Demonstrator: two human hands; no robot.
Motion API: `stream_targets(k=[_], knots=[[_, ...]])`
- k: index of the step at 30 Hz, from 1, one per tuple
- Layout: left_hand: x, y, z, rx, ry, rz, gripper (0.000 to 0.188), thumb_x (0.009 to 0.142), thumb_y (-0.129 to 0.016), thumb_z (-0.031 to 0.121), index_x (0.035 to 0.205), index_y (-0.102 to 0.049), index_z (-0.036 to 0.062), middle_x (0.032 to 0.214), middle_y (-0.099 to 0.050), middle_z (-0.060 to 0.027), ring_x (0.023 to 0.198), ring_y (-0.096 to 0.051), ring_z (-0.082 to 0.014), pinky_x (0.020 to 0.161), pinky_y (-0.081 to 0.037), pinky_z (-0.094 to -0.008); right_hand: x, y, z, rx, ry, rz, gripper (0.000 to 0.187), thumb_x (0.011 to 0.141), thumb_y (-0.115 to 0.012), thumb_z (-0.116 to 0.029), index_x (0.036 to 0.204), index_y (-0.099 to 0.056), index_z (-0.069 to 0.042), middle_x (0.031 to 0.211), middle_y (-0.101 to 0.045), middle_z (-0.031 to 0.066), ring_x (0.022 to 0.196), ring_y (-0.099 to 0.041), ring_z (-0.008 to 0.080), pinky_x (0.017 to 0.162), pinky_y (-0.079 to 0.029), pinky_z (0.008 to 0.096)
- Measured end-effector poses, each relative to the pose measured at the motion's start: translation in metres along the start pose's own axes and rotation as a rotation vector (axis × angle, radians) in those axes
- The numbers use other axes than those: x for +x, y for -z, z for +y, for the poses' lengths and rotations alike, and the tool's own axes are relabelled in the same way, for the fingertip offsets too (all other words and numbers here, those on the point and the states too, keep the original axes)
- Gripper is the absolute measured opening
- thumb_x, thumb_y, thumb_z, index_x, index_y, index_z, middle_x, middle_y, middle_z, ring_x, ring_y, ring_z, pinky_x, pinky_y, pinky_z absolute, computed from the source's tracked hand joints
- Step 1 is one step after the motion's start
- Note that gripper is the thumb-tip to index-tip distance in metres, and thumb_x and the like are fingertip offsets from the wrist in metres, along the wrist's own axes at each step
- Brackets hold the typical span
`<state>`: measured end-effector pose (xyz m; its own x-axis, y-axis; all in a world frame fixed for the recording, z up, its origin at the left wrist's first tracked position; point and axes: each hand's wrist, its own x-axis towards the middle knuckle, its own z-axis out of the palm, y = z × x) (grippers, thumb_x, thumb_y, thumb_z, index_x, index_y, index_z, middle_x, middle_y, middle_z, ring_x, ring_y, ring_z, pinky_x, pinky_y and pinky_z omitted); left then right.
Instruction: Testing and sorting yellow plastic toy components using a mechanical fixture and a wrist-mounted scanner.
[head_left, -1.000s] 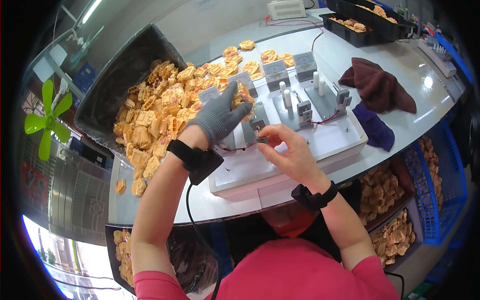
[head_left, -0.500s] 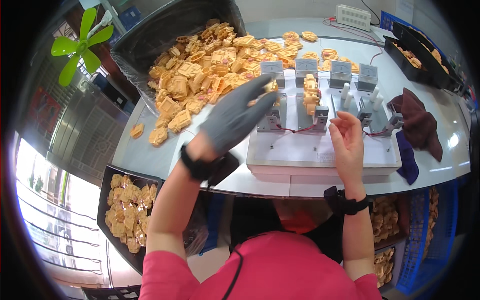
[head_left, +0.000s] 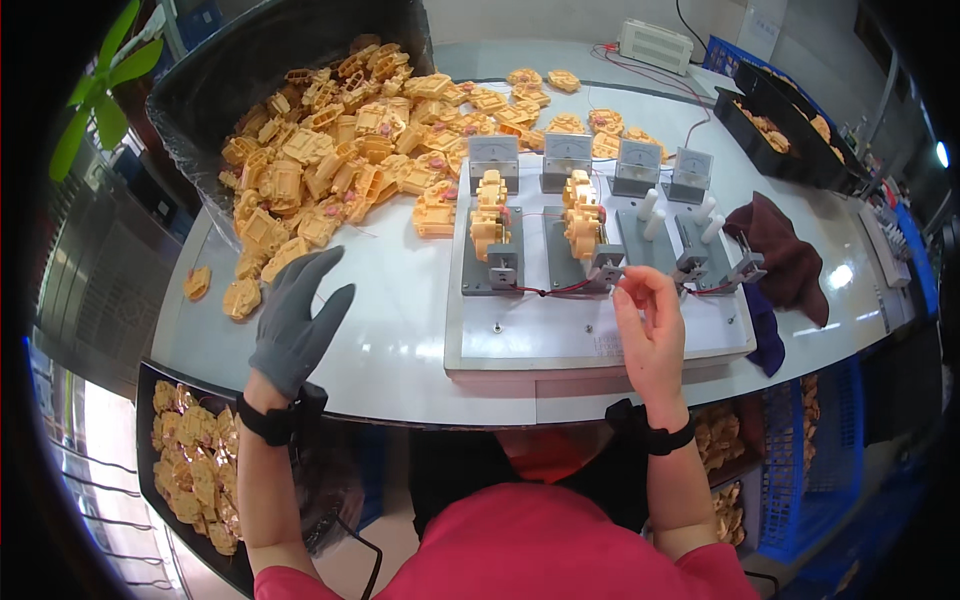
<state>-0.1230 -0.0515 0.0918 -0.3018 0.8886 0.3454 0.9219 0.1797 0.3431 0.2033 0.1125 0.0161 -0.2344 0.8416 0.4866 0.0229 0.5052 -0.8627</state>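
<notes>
My left hand, in a grey glove, hovers over the near left of the table beside the pile of yellow plastic gear housings. Its fingers are apart and hold nothing. My bare right hand has loosely curled fingers with a gap to the thumb. Its fingertips are at the grey bracket of the second station; I cannot tell whether they touch it. On the white test fixture, one yellow gear housing stands at the leftmost station and another gear housing at the second.
Several panel meters line the fixture's back. White pegs stand at the right stations. A dark cloth lies to the right, and black trays stand at the back right. A power supply box is behind. Another bin sits below left.
My left hand has drawn back from the leftmost station toward the near left, uncovering the gear housing there. My right hand stays near the second station's bracket. The whole view has shifted.
</notes>
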Motion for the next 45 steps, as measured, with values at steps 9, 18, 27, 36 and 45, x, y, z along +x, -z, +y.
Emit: stream_targets(k=[9,18,27,36,45], knots=[[-0.006,-0.026,-0.138,0.565,0.710,-0.324,0.083,0.082,-0.066,0.050,0.148,-0.034,0.0113,0.150,-0.036,-0.0198,0.137,-0.033,-0.0423,0.110,-0.036,-0.0477,0.001,-0.002,-0.003,0.062,-0.085,-0.020,0.017,0.093,-0.063,-0.008,0.108,-0.057,-0.002,0.091,-0.061,0.0038,0.082,-0.055,0.0116,0.077,-0.047,0.0256],[-0.029,-0.023,-0.110,0.066,0.416,-0.509,0.071,0.085,-0.064,0.050,0.142,-0.046,0.0119,0.144,-0.042,-0.0256,0.134,-0.041,-0.0391,0.111,-0.035,-0.0434,0.000,0.005,0.003,0.056,-0.085,0.002,0.016,0.095,-0.058,-0.004,0.110,-0.056,-0.001,0.093,-0.055,0.0019,0.085,-0.052,0.0088,0.079,-0.044,0.0237],[0.062,-0.039,-0.131,0.553,0.670,-0.319,0.069,0.083,-0.066,0.037,0.145,-0.041,0.0192,0.148,-0.038,-0.0161,0.136,-0.039,-0.0367,0.108,-0.039,-0.0489,-0.003,0.001,0.000,0.083,-0.140,-0.038,0.018,0.097,-0.056,-0.004,0.114,-0.053,-0.001,0.105,-0.053,0.0028,0.096,-0.051,0.0088,0.088,-0.042,0.0227],[0.024,-0.040,-0.141,0.448,0.646,-0.077,0.060,0.080,-0.068,0.026,0.136,-0.049,0.0152,0.133,-0.052,-0.0162,0.123,-0.050,-0.0354,0.101,-0.045,-0.0440,0.000,-0.001,-0.003,0.131,-0.122,-0.023,0.019,0.097,-0.057,-0.006,0.114,-0.054,0.000,0.099,-0.056,0.0017,0.092,-0.054,0.0088,0.084,-0.044,0.0224],[-0.014,-0.021,-0.084,-1.324,0.746,0.226,0.047,0.087,-0.057,0.019,0.132,-0.049,0.0083,0.109,-0.061,-0.0064,0.103,-0.059,-0.0210,0.088,-0.050,-0.0381,-0.003,0.007,0.003,0.105,-0.091,-0.008,0.017,0.095,-0.059,-0.006,0.111,-0.057,-0.001,0.093,-0.058,0.0019,0.085,-0.055,0.0096,0.079,-0.045,0.0235]])
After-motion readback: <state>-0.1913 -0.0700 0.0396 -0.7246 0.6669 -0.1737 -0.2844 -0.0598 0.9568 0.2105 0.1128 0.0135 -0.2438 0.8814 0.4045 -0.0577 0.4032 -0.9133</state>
